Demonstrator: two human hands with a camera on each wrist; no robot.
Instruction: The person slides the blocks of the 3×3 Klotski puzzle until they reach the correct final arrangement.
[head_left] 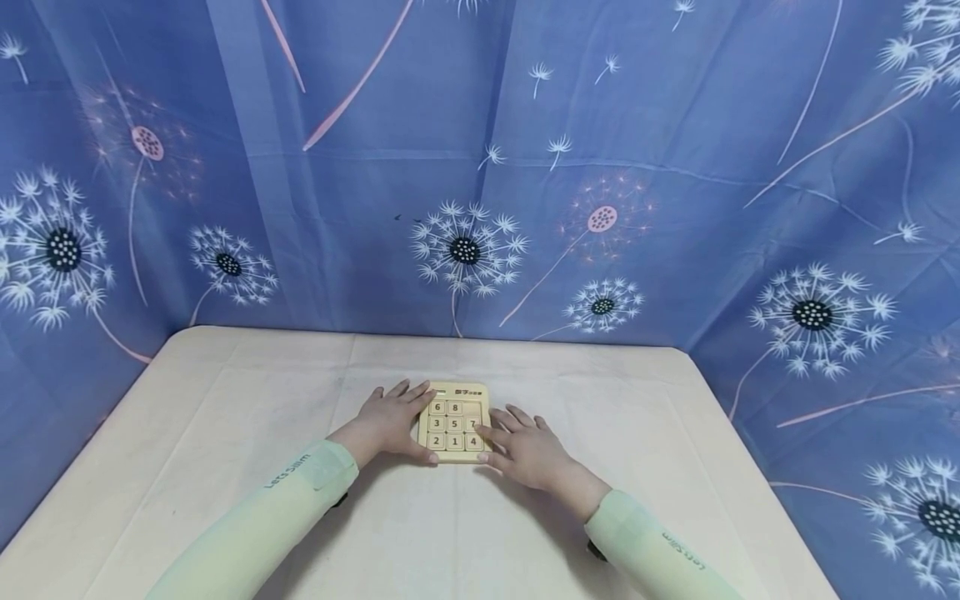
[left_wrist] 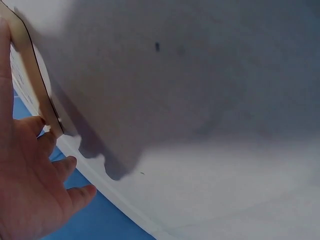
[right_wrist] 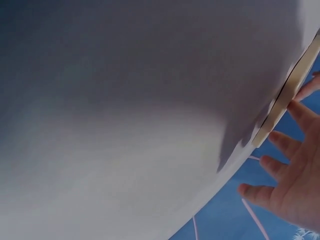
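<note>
Number puzzle [head_left: 454,457] flanked from both sides

Working from my remote feed, I start at the far left, where blue cloth [head_left: 348,250] with dandelion prints begins; it runs behind both hands to the far right. A pale green sleeve, the left sleeve [head_left: 262,512], leads up to the left hand [head_left: 386,421]. I see that hand spread wide — its thumb at the puzzle's near left corner, a finger along the far left edge, the remaining fingers fanned outward.

Between the two hands sits the number puzzle, lying flat on the cream tabletop [head_left: 457,542]. I read its tiles from the far row to the near one: 6, 8 and a vacant slot; 3, 5, 7; then 2, 1, 4. The vacant slot is in the far corner on the right hand's side.

The right hand [head_left: 531,450] is spread too — one fingertip at the right edge of the 7 tile [head_left: 472,422], the thumb at the near right corner. Behind its wrist I see the right sleeve [head_left: 660,546], also pale green and lettered.
</note>
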